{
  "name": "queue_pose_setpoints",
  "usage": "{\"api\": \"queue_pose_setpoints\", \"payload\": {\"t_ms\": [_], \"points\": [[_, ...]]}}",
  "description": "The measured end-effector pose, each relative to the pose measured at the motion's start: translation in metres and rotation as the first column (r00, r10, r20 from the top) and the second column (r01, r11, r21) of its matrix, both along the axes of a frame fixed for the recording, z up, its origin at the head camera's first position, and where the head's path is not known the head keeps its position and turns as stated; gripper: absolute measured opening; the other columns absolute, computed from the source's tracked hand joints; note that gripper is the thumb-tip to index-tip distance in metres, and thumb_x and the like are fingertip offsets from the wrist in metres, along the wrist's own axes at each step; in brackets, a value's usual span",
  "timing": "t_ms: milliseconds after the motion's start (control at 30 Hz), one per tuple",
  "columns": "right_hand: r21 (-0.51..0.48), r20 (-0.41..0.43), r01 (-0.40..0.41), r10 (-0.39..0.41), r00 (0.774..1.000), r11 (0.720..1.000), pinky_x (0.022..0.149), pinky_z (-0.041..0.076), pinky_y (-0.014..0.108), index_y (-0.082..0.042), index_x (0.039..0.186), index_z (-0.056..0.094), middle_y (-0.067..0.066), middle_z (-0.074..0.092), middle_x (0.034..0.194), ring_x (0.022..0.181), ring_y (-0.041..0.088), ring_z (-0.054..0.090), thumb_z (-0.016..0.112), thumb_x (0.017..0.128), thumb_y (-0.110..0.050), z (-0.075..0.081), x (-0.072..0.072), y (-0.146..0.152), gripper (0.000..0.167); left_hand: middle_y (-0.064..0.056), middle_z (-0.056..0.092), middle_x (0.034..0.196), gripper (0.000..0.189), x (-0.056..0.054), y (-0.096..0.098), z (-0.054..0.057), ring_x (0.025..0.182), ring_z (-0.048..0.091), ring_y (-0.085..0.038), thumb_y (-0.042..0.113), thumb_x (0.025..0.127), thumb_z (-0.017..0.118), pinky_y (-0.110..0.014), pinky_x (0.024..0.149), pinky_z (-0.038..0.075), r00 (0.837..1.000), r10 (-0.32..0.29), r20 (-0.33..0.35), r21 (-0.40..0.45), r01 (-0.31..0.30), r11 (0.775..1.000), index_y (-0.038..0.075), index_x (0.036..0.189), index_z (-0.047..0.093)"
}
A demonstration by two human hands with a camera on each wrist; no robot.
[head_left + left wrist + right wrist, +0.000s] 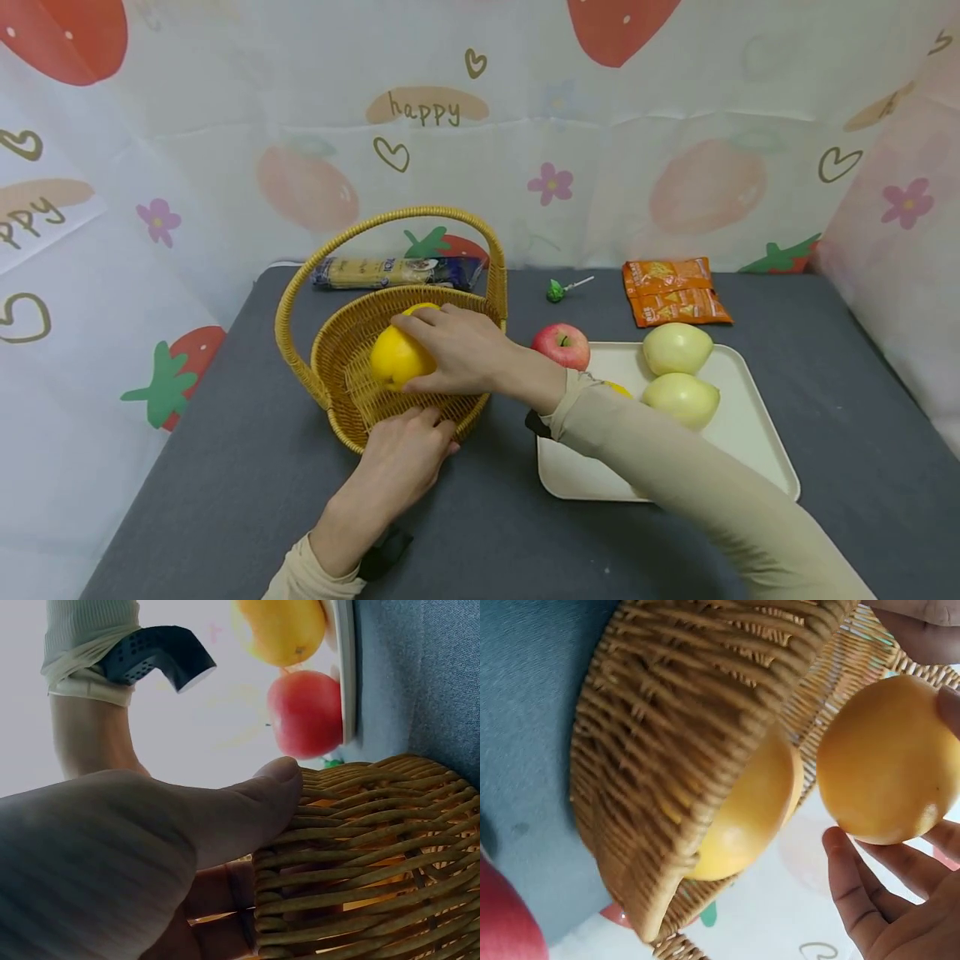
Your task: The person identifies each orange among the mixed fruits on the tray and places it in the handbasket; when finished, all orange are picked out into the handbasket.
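The basket (341,346) is golden tan with a woven pattern; the held fruit (889,761) is yellow. The apple (562,346) is red, the tray (750,442) cream, the bench (225,500) dark grey, the packet (675,292) orange. The backdrop (300,50) carries red strawberries (622,33) on white.

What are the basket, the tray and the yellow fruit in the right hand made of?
Basket: probably wicker, or plastic made to look like it, slightly shiny; strands weave over and under.
Tray: likely hard plastic; it's smooth and pale with a thin rim.
Yellow fruit in the right hand: smooth skin with a soft shine; could be real or plastic.
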State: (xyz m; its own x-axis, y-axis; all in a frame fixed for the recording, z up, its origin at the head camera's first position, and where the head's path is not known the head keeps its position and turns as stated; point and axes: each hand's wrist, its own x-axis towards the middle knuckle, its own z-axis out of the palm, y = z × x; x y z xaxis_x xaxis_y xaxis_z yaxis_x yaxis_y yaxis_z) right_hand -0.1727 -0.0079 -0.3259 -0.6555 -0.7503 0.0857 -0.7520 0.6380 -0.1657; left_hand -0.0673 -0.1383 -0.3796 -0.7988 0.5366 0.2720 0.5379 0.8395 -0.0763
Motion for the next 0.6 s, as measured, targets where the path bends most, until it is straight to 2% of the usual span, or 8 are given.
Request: {"api": "queue_pose_setpoints", "payload": {"t_ms": [200, 600], "points": [[0.012, 0.079, 0.012, -0.013, 0.997, 1.000, 0.083, 0.054, 0.034, -0.022, 0.147, 0.041, 0.002, 0.056, 0.139, 0.108, 0.023, 0.064, 0.067, 0.084, -0.059, -0.005, 0.000, -0.009, 0.078, 0.000, 0.061, 0.071, 0.018, 0.000, 0.000, 0.001, 0.064, 0.059, -0.017, 0.028, 0.081, 0.079, -0.031, 0.052, 0.049, 1.000, 0.010, -0.001, -0.002, -0.010, 1.000, 0.014, 0.077, 0.069], [-0.007, 0.195, -0.017, 0.018, 0.981, 1.000, 0.083, 0.052, 0.032, -0.018, 0.144, 0.046, 0.005, 0.064, 0.123, 0.098, 0.018, 0.062, 0.069, 0.084, -0.054, -0.015, -0.006, -0.017, 0.074, 0.001, 0.060, 0.071, 0.020, 0.001, 0.001, 0.000, 0.063, 0.058, -0.016, 0.028, 0.081, 0.079, -0.030, 0.053, 0.049, 1.000, 0.009, -0.009, 0.001, -0.009, 1.000, 0.014, 0.074, 0.067]]}}
